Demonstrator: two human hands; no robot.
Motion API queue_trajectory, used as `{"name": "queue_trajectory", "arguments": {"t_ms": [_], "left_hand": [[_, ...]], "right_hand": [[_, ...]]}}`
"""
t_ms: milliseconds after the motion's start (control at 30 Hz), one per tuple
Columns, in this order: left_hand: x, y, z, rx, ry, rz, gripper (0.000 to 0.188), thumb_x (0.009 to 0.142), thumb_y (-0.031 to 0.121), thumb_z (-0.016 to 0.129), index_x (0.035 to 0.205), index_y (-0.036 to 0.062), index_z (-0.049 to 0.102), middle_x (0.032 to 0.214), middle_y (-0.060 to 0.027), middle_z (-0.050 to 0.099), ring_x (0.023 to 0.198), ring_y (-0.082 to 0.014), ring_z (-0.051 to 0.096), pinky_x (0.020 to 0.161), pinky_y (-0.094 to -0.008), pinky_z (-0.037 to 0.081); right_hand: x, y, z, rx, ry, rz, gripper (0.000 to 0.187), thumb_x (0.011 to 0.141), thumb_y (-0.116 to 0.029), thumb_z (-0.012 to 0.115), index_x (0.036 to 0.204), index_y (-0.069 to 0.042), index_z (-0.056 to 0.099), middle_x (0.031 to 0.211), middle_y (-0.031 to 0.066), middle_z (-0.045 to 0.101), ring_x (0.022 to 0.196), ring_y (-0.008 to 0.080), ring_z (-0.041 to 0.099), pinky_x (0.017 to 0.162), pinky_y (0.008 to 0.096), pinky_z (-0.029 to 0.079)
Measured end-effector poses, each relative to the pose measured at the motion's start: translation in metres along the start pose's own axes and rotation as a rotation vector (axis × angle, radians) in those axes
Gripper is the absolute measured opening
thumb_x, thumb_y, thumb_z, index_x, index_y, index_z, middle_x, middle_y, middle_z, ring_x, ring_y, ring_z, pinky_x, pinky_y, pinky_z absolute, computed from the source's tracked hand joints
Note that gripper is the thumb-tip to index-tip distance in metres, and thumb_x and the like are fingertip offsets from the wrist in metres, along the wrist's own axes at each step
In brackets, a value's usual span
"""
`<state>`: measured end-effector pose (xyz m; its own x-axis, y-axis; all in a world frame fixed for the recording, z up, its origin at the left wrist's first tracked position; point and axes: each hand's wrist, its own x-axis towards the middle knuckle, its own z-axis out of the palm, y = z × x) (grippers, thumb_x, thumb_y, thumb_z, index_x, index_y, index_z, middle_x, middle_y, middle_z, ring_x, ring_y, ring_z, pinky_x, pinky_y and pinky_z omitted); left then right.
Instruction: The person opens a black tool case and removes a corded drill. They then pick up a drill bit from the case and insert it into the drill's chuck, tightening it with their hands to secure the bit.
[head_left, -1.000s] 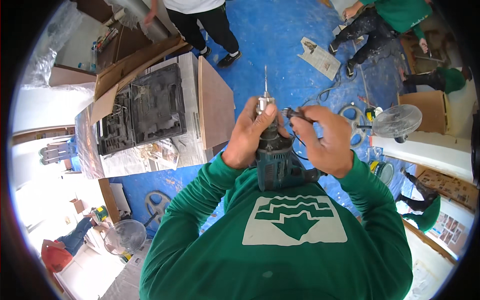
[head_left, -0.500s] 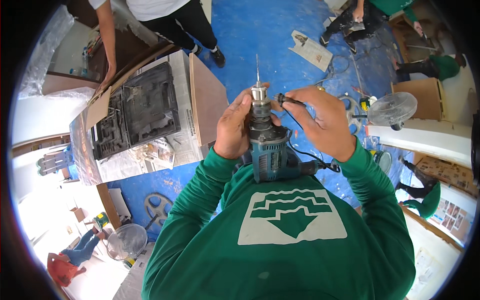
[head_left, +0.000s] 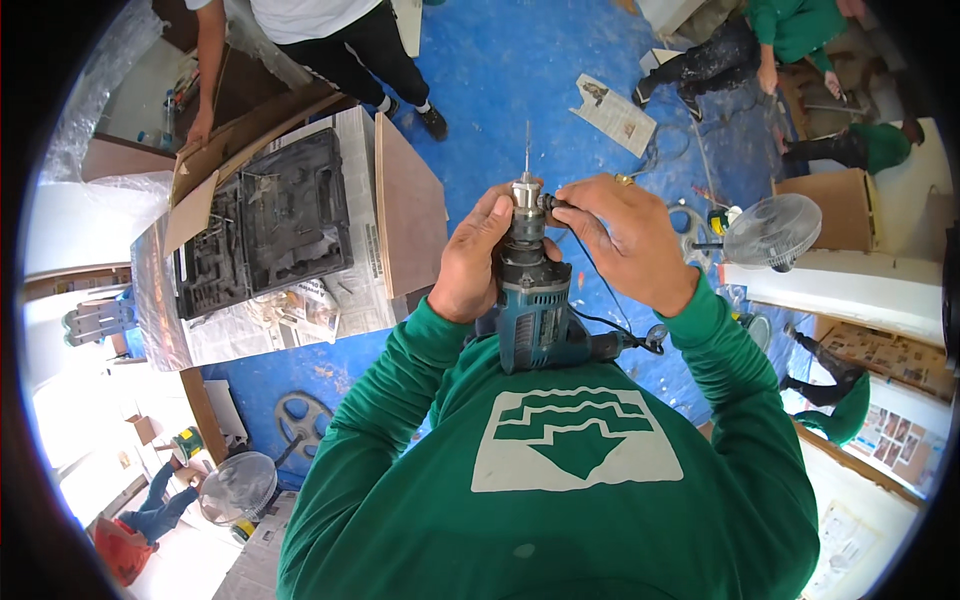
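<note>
A teal and black power drill (head_left: 535,325) rests against my chest, with its thin drill bit (head_left: 528,145) pointing away from me. My left hand (head_left: 470,255) is closed around the drill's metal chuck (head_left: 525,225), thumb along its side. Between the thumb and fingers of my right hand (head_left: 630,235) is a black chuck key (head_left: 552,203), its tip against the right side of the chuck. A black cord hangs down from beside that hand toward the drill's handle.
An open black tool case (head_left: 300,215) lies on a newspaper-covered table (head_left: 365,160) to the left. Someone in black trousers (head_left: 375,55) stands beyond it. A pedestal fan (head_left: 772,232) stands at right, another fan (head_left: 238,488) at lower left. Blue sheeting (head_left: 500,60) covers the floor; other people are around.
My right hand has come in to the left, bringing the chuck key from just beside the chuck up against it. The left hand keeps its grip on the chuck.
</note>
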<state>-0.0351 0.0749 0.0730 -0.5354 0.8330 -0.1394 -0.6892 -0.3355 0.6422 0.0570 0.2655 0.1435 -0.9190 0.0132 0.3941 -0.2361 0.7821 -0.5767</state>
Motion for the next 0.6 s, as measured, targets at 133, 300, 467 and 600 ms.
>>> {"name": "queue_trajectory", "arguments": {"t_ms": [133,300,467,600], "left_hand": [[0.001,-0.001,0.000,0.021,0.007,0.003,0.047,0.120,0.038,0.042,0.149,0.0023,0.049,0.122,-0.0202,0.072,0.094,-0.0256,0.076,0.079,-0.0428,0.068],[0.000,0.001,0.003,0.049,0.004,-0.009,0.049,0.120,0.040,0.040,0.149,0.0022,0.050,0.125,-0.0157,0.070,0.096,-0.0241,0.075,0.081,-0.0376,0.066],[0.004,-0.002,-0.001,0.071,-0.008,-0.015,0.050,0.120,0.042,0.040,0.150,0.0024,0.049,0.121,-0.0156,0.069,0.095,-0.0240,0.075,0.082,-0.0379,0.065],[0.005,0.003,0.006,0.088,-0.032,0.000,0.039,0.118,0.037,0.051,0.139,0.0039,0.054,0.108,-0.0116,0.072,0.091,-0.0197,0.074,0.078,-0.0324,0.060]], "right_hand": [[0.014,0.006,-0.013,-0.181,-0.110,-0.212,0.020,0.090,-0.006,0.081,0.108,-0.003,0.073,0.101,0.0122,0.076,0.089,0.0324,0.073,0.075,0.0433,0.057],[0.019,0.009,-0.019,-0.332,-0.163,-0.313,0.021,0.087,-0.008,0.082,0.106,-0.006,0.073,0.101,0.0102,0.078,0.086,0.0307,0.074,0.073,0.0416,0.058],[0.006,0.005,-0.007,-0.247,-0.089,-0.101,0.020,0.091,-0.017,0.082,0.106,-0.009,0.072,0.088,0.0066,0.076,0.076,0.0298,0.073,0.067,0.0399,0.056],[0.014,-0.005,-0.022,-0.226,-0.173,-0.059,0.023,0.091,-0.021,0.083,0.106,-0.007,0.072,0.090,0.0103,0.077,0.080,0.0327,0.074,0.070,0.0431,0.057]]}}
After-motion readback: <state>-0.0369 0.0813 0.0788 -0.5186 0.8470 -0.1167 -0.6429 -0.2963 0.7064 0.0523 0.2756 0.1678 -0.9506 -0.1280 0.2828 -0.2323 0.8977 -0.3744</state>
